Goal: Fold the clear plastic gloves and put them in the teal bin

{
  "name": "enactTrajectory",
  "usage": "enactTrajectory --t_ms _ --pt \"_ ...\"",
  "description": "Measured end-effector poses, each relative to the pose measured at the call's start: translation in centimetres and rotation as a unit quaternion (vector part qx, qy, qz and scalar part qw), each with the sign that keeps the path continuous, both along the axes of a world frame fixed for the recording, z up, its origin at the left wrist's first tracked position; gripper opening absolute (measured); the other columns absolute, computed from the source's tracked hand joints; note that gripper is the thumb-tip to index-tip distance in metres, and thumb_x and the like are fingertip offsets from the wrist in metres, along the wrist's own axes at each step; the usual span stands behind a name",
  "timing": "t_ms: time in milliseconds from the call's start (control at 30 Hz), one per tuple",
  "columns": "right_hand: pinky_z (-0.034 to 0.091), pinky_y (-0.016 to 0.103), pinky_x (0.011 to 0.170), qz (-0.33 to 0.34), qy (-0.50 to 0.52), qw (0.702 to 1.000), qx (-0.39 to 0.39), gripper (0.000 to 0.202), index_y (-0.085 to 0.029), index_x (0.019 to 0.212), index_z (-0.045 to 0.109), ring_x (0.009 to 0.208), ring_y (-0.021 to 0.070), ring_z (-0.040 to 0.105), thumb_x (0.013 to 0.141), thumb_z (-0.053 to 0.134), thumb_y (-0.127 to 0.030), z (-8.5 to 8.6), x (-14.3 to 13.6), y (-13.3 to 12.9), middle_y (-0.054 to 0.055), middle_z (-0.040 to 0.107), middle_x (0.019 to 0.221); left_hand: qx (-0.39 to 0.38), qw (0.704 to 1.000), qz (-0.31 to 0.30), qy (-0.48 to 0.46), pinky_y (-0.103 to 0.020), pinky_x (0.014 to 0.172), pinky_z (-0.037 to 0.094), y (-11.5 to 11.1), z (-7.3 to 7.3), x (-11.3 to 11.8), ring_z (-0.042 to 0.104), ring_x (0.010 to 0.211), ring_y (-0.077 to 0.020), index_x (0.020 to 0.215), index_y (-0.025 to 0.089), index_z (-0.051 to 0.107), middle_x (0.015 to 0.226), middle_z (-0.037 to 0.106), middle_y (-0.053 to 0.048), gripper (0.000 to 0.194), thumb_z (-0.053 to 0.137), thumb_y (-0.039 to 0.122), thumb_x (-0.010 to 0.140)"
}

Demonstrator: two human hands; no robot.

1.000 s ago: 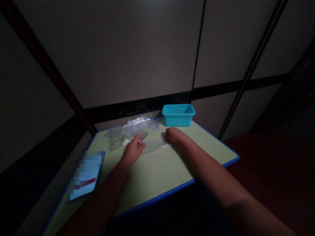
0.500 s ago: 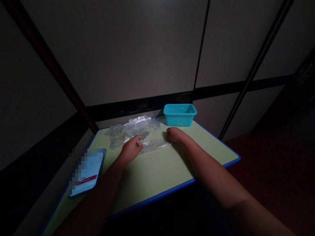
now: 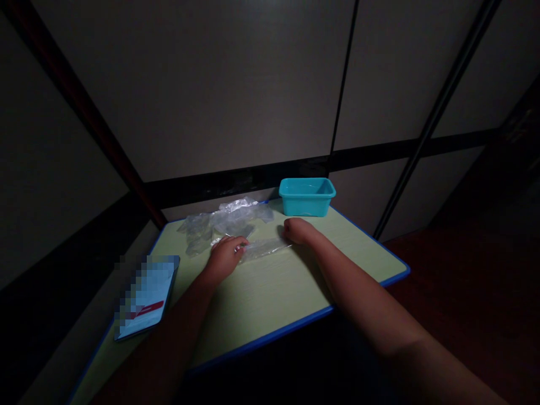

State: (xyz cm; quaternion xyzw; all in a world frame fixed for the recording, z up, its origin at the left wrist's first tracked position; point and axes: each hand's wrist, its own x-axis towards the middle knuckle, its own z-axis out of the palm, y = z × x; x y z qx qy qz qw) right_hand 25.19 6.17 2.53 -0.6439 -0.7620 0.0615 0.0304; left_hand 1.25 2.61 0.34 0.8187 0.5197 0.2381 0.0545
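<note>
A clear plastic bag (image 3: 265, 248) stretches in a narrow strip between my two hands, low over the table. My left hand (image 3: 225, 257) pinches its left end, thumb and fingertips together. At the other end my right hand (image 3: 298, 230) is closed in a fist on the bag, its fingertips mostly turned from view. Just behind my left hand lies a crumpled heap of clear plastic bags (image 3: 236, 215); how many pieces there are I cannot tell.
A turquoise plastic basin (image 3: 307, 203) stands at the table's back right. Left of my left forearm lies a flat tablet-like object (image 3: 147, 295), partly pixelated. The pale green table (image 3: 253, 304) has a blue edge, with cupboard panels (image 3: 236, 101) behind it.
My left thumb and fingers have closed together on the plastic, where they stood apart before. My right hand keeps its hold in the same place.
</note>
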Motion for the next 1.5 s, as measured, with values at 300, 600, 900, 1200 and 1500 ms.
enactTrajectory --t_ms 300,600,900,1200,1500 --pt "0.041 0.024 0.064 0.001 -0.006 1.0 0.002 0.027 -0.016 0.096 0.065 0.089 0.0215 0.061 0.078 0.052 -0.032 0.2 0.0 -0.3 0.012 0.066 0.104 0.002 0.999 -0.005 0.033 -0.03 0.081 0.041 0.1 0.0 0.1 0.054 0.091 -0.0198 0.091 0.025 0.068 0.091 0.067 -0.001 0.023 0.049 0.018 0.081" --pt "0.042 0.026 0.068 0.011 -0.015 1.0 0.003 0.029 -0.016 0.102 0.063 0.094 0.0227 0.06 0.081 0.05 -0.032 0.1 -0.2 -0.4 0.014 0.064 0.107 0.007 0.999 0.015 0.046 -0.031 0.082 0.041 0.0 0.0 0.3 0.055 0.093 -0.0201 0.091 0.025 0.068 0.091 0.066 -0.001 0.022 0.049 0.02 0.082" --pt "0.043 0.027 0.074 0.013 -0.019 1.0 0.005 0.033 -0.015 0.108 0.061 0.099 0.0238 0.059 0.082 0.048 -0.032 -0.7 -0.3 -0.1 0.015 0.063 0.112 0.054 0.992 -0.066 0.096 -0.049 0.107 0.018 -2.3 0.9 2.5 0.041 0.123 -0.0235 0.126 0.022 0.048 0.133 0.049 -0.007 0.042 0.043 0.038 0.088" --pt "0.043 0.028 0.076 0.012 -0.01 1.0 0.002 0.032 -0.015 0.108 0.061 0.099 0.0241 0.06 0.082 0.049 -0.029 -0.3 -0.4 -0.4 0.015 0.062 0.113 -0.06 0.976 -0.114 0.174 -0.056 0.106 0.008 -2.4 0.1 2.7 0.025 0.134 -0.0213 0.137 0.03 0.034 0.145 0.03 -0.004 0.048 0.032 0.046 0.091" --pt "0.042 0.025 0.068 0.025 0.013 1.0 0.0 0.036 -0.015 0.105 0.062 0.093 0.0224 0.061 0.083 0.049 -0.04 0.5 -0.1 -0.6 0.014 0.065 0.105 -0.099 0.975 -0.113 0.165 -0.061 0.103 0.01 -2.3 0.3 2.7 0.023 0.135 -0.024 0.135 0.035 0.036 0.147 0.027 -0.004 0.043 0.031 0.042 0.093"
